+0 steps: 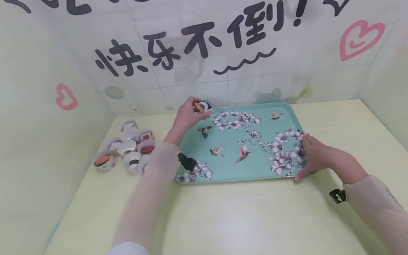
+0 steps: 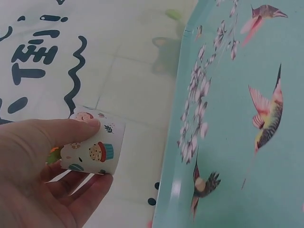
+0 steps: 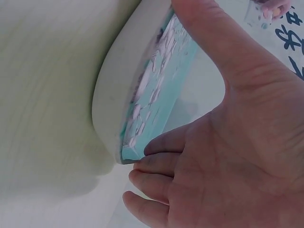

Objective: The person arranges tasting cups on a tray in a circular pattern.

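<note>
My left hand [image 1: 185,117] holds a small paper cup [image 2: 102,149] printed with cupcakes, just beyond the far left corner of a teal tray [image 1: 225,173]. Toy sushi [image 1: 206,105] shows at the cup's mouth in the head view, one piece orange-topped and one white with a black rim. Thumb and fingers press the cup from opposite sides. At the tray's near right corner, my right hand [image 1: 316,157] touches the rim [image 3: 123,160] with its fingers and thumb spread apart. Flowers and hummingbirds decorate the tray.
A cluster of several paper cups [image 1: 128,148] with toy sushi stands on the pale table [image 1: 232,220], left of the tray. Behind, a white wall covering [image 1: 192,65] bears black lettering. Green-tinted panels [image 1: 24,156] rise at the sides.
</note>
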A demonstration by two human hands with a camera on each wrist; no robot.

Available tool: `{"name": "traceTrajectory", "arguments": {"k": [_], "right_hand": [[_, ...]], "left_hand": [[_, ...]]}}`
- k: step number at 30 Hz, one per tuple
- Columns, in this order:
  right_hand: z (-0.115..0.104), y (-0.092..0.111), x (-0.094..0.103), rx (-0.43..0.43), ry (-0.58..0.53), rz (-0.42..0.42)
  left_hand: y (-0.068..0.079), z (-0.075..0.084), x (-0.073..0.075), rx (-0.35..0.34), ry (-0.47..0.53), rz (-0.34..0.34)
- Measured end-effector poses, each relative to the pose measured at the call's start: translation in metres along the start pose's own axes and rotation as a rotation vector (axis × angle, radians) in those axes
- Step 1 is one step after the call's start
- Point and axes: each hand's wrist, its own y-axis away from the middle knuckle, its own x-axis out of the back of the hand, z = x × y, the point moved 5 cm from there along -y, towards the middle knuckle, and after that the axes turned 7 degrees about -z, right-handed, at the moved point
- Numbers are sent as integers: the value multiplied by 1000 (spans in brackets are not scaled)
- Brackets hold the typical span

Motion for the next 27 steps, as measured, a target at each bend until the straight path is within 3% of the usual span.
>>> {"name": "traceTrajectory", "arguments": {"k": [12, 27], "right_hand": [[2, 2, 0, 10, 6, 30], [-1, 4, -2, 18, 12, 52]], "left_hand": [[-38, 21, -39, 10, 46, -26], [-66, 12, -79, 50, 63, -80]]}}
